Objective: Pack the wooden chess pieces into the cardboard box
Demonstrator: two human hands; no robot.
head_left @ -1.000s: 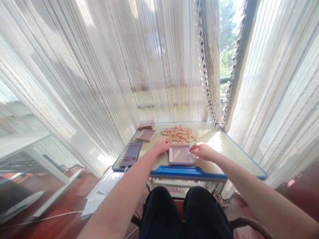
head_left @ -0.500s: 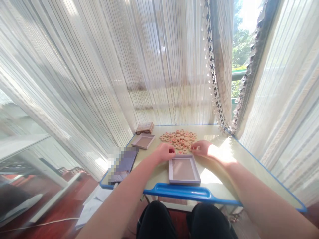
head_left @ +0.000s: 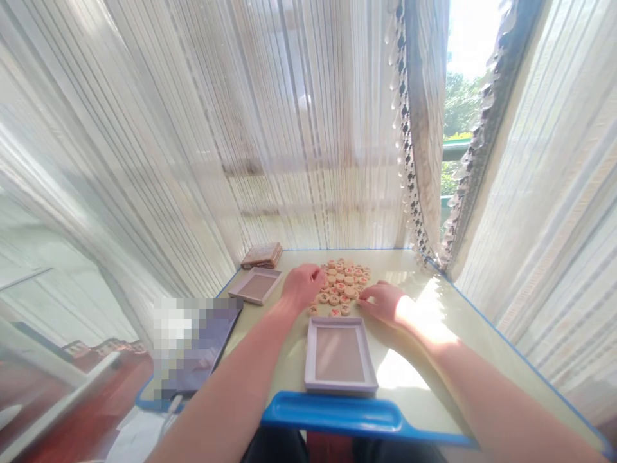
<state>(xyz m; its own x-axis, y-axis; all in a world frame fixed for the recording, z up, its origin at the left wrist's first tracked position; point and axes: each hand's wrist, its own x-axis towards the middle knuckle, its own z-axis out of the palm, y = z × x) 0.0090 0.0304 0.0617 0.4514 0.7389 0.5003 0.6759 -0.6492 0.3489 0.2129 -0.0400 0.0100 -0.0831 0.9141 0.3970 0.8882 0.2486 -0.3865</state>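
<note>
Round wooden Chinese chess pieces (head_left: 340, 279), several with red or dark characters, lie heaped at the middle of the table. At the heap's left edge is my left hand (head_left: 303, 284), its fingers curled closed; whatever they may hold is hidden. My right hand (head_left: 384, 301) rests at the near right edge, thumb and fingertips pinched together at a piece. A few pieces, one with a red mark (head_left: 335, 312), form a short row just beyond a shallow open box (head_left: 311, 354). That box has a pale rim and a bare brown bottom.
A similar shallow box part (head_left: 255, 285) lies at the left, with a stacked brown box (head_left: 261, 254) behind it. Near the left edge is a dark flat tablet-like thing (head_left: 212, 354), partly blurred out. A blue tray ledge (head_left: 337, 415) edges the table's front. Sheer curtains hang behind.
My left hand has moved away from me to the heap's left edge. My right hand stays by the right edge. The view has shifted, bringing the table closer.
</note>
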